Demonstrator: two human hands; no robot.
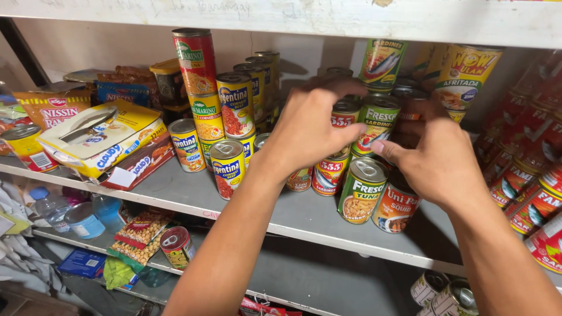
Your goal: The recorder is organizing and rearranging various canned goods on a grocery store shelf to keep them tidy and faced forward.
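My left hand (307, 126) reaches into a cluster of stacked cans on the grey shelf (175, 193). Its fingers curl over the top of a red-labelled can (344, 117) and its thumb presses the can's side. My right hand (436, 161) is just to the right, fingers wrapped around a dark brown can (410, 108), thumb beside a green-labelled can (379, 120). Both hands' fingertips are partly hidden among the cans. A green can (363, 190) and an orange-labelled can (398, 208) stand in front, below my hands.
Yellow-and-blue cans (228, 167) and a tall red-and-green can stack (196, 64) stand to the left, next to a yellow carton (99, 137). Red cans (527, 175) lie piled at the right. The lower shelf holds a can on its side (177, 246), snack bags (140, 234) and bottles (50, 208).
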